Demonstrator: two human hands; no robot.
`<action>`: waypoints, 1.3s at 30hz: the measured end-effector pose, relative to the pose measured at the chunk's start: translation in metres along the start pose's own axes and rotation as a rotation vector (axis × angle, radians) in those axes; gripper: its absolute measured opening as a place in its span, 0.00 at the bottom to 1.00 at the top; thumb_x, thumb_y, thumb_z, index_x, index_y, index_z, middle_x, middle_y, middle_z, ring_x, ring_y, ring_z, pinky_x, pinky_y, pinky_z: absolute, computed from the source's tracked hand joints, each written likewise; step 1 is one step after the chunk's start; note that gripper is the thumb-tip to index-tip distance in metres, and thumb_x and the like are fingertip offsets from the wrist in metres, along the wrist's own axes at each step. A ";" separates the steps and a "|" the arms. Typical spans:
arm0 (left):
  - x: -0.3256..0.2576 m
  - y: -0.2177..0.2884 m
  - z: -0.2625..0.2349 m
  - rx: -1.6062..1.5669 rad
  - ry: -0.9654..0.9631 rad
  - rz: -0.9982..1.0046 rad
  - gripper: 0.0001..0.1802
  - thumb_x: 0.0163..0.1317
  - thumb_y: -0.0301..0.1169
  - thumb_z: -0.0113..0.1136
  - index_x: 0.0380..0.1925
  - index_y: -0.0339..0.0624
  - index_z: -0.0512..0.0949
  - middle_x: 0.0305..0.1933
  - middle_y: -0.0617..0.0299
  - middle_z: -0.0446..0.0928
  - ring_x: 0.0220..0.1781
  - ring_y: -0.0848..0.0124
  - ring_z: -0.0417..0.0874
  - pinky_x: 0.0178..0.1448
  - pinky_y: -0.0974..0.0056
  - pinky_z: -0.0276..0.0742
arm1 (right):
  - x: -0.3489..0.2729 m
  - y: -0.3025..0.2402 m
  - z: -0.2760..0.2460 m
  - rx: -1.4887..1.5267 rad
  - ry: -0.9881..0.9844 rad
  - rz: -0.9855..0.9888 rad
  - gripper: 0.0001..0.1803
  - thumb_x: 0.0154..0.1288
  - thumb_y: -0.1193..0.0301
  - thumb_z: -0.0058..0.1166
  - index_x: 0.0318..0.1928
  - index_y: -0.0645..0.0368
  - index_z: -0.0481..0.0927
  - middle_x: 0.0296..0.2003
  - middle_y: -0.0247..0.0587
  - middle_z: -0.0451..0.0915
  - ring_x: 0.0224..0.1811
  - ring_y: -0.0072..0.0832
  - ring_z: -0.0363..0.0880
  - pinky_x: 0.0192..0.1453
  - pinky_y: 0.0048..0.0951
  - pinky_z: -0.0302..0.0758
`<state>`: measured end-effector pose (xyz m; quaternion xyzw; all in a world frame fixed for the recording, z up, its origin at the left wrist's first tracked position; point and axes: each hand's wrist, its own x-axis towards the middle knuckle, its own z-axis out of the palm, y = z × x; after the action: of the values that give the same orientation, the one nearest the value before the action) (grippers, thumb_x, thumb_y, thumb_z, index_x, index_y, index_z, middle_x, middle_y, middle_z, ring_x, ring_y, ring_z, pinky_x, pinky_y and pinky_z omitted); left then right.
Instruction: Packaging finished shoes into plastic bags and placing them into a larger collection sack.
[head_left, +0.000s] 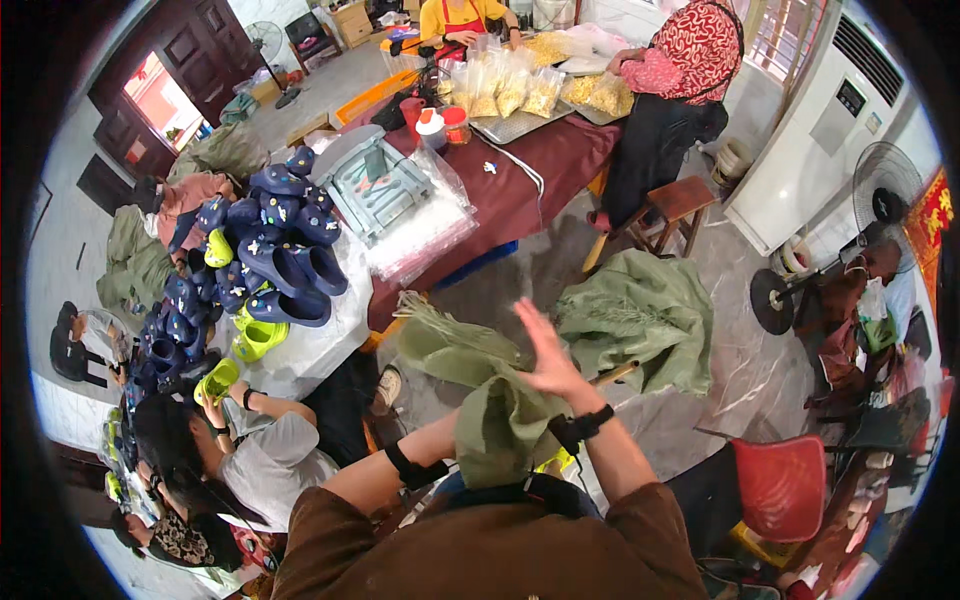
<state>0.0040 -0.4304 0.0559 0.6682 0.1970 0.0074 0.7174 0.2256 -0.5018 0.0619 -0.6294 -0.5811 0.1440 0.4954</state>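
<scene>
A green woven sack [490, 425] hangs bunched in front of my body, its frayed end stretching up and to the left. My left forearm runs up to the sack, and the fabric hides my left hand. Just right of the sack's upper part, my right hand [545, 352] is raised with its fingers spread and nothing in them. Dark bands circle both forearms. Beyond my right hand, a larger heap of green woven sacking [640, 320] lies on the floor, with a stick [614, 373] poking out near it.
Navy clogs [280, 260] and lime clogs [258, 335] are piled on the table at left, where a person holds a lime clog [215, 382]. A grey plastic device [375, 185] sits farther back. Bagged yellow food [510, 90] covers the far table. A red chair [780, 485] stands at right.
</scene>
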 end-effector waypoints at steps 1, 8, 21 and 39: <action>-0.001 0.005 0.002 -0.114 -0.019 -0.029 0.24 0.64 0.37 0.59 0.58 0.42 0.73 0.60 0.49 0.73 0.63 0.54 0.73 0.67 0.57 0.67 | -0.005 0.006 0.008 -0.008 0.010 0.001 0.45 0.49 0.65 0.70 0.67 0.58 0.64 0.69 0.47 0.62 0.66 0.38 0.65 0.67 0.39 0.62; 0.000 0.041 -0.018 0.413 -0.017 0.228 0.26 0.57 0.28 0.63 0.58 0.41 0.73 0.61 0.52 0.73 0.62 0.59 0.73 0.67 0.57 0.67 | -0.073 0.061 -0.008 0.740 0.429 0.908 0.19 0.60 0.71 0.59 0.52 0.65 0.79 0.44 0.42 0.82 0.48 0.32 0.79 0.52 0.35 0.76; 0.080 0.004 0.005 -0.079 0.381 -0.419 0.54 0.53 0.32 0.71 0.73 0.40 0.45 0.66 0.47 0.67 0.68 0.57 0.66 0.67 0.57 0.64 | -0.200 -0.022 0.014 0.452 -0.178 1.033 0.29 0.58 0.60 0.67 0.57 0.60 0.76 0.48 0.38 0.81 0.50 0.29 0.78 0.56 0.33 0.74; 0.086 0.082 -0.035 0.058 0.416 0.334 0.20 0.65 0.30 0.60 0.53 0.29 0.74 0.48 0.58 0.80 0.49 0.73 0.77 0.54 0.66 0.72 | -0.157 -0.077 -0.098 -0.328 0.341 0.748 0.22 0.47 0.64 0.68 0.41 0.59 0.76 0.57 0.52 0.72 0.60 0.51 0.69 0.62 0.44 0.69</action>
<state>0.0942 -0.3643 0.1103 0.6960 0.2271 0.2573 0.6307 0.2099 -0.6970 0.1068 -0.8815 -0.2383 0.1132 0.3915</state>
